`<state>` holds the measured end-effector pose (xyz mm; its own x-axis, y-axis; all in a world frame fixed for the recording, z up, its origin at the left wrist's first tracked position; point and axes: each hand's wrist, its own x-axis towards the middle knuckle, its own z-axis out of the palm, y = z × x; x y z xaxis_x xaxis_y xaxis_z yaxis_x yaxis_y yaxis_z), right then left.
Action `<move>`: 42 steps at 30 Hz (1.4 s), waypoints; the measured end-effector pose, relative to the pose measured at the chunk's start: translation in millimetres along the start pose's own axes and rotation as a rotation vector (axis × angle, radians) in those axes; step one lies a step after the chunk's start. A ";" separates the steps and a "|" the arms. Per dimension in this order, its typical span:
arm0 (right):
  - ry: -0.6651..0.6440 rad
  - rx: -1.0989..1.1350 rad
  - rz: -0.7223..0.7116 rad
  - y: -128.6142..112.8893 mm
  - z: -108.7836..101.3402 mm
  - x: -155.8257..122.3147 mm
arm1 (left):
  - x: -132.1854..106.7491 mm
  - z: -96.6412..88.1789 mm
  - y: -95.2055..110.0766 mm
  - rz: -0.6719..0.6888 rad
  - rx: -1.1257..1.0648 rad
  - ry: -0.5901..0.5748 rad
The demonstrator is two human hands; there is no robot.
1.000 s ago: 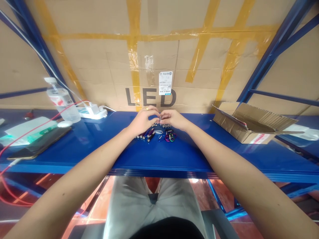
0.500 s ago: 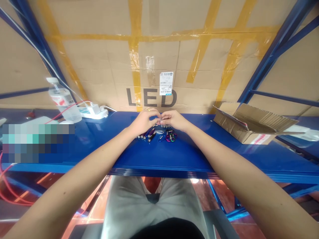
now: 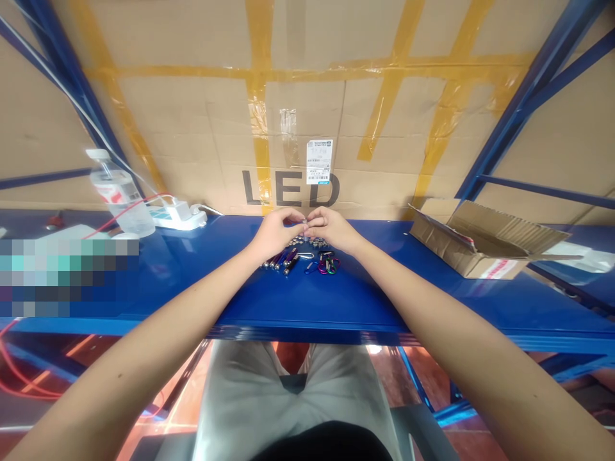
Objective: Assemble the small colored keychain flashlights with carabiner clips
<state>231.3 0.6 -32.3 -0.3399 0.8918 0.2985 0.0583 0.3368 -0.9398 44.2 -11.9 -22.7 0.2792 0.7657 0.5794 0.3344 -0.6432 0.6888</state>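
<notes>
Both my hands meet at the back middle of the blue table, fingertips together. My left hand and my right hand are closed around something small that I cannot make out between them. Under the fingers lie several small shiny metal pieces. Just in front of my left hand are several slim metallic tubes like small flashlights, purple, blue and black, one with a pale wrist cord. To their right is a little heap of coloured carabiner clips.
An open cardboard box stands at the right. On the left are a plastic bottle, a white power strip with cables and a blurred-out patch. A large taped carton forms the back wall.
My fingertips have shifted slightly, and the right hand has drawn a little closer to the left. More of the small metal pieces show beneath them. The loose items lie as before.
</notes>
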 end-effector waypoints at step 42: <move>0.073 -0.545 -0.280 -34.0 -9.2 -12.9 | -1.3 7.2 -9.5 -0.172 -0.285 -0.146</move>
<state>242.4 -19.6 -2.6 -0.3475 0.7590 0.5506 0.4536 0.6500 -0.6097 47.1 -6.8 -33.2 0.3734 0.8418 0.3899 0.1296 -0.4635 0.8766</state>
